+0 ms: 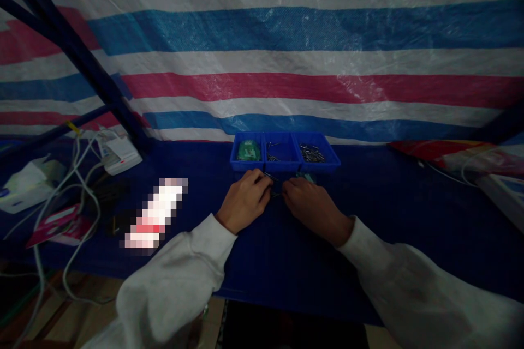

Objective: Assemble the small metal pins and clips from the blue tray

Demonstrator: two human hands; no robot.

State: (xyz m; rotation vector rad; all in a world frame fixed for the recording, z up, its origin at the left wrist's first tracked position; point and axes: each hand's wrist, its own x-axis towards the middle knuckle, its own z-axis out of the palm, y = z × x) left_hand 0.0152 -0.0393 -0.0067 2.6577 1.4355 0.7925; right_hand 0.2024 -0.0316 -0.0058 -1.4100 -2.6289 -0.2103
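Note:
On the blue table, just in front of three small blue bins, my left hand (pixel 246 200) has its fingers curled around a thin dark piece (pixel 271 176) that pokes out toward the right. My right hand (pixel 311 208) is close beside it, fingers closed and pointing left; what they hold, if anything, is hidden. A small clear bag (pixel 307 177) lies behind my right fingers. The left bin (pixel 248 165) holds a green packet (pixel 249 150), the middle bin (pixel 282 166) a few thin metal pieces (pixel 272 156), and the right bin (pixel 321 165) a pile of small metal parts (pixel 311 153).
Left on the table (pixel 204 166) are a bright blurred-out object (pixel 156 212), a white power strip (pixel 118 152), tangled cables (pixel 82 174), a pink box (pixel 69 226) and a tissue pack (pixel 33 182). A red bag (pixel 446 152) and a white box (pixel 505 196) lie right. Striped sheeting (pixel 286 27) hangs behind.

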